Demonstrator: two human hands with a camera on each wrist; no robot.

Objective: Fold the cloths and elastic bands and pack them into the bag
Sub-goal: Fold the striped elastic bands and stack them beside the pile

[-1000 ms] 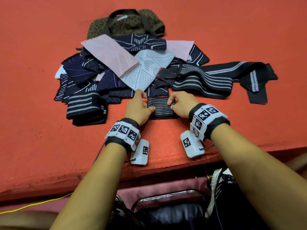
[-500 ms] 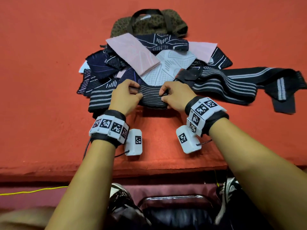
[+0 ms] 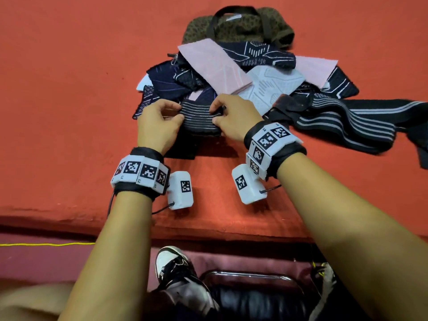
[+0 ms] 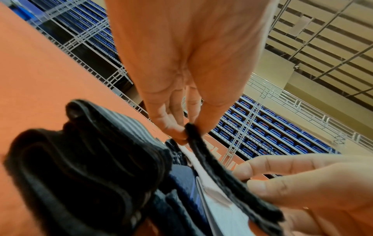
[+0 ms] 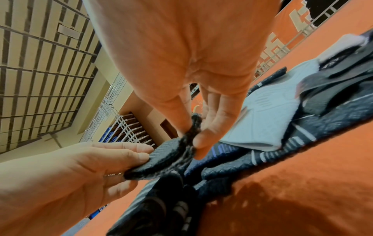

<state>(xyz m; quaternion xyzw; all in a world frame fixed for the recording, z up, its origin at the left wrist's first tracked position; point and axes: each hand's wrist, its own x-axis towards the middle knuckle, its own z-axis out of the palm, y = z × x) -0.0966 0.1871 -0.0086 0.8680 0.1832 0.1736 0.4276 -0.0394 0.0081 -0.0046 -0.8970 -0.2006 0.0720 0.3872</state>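
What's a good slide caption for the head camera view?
Both hands, left hand and right hand, pinch a folded striped elastic band before a cloth pile and bag.

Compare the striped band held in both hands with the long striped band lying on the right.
The folded band is a compact bundle pinched by the left hand and right hand; the long band sprawls unfolded on the orange surface, untouched. The folded band's stripes look thin, the long band's broad. Both are dark with pale stripes.

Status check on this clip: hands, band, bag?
Left hand and right hand pinch the folded striped band at its ends. Bag beyond cloth pile, nothing visibly packed.
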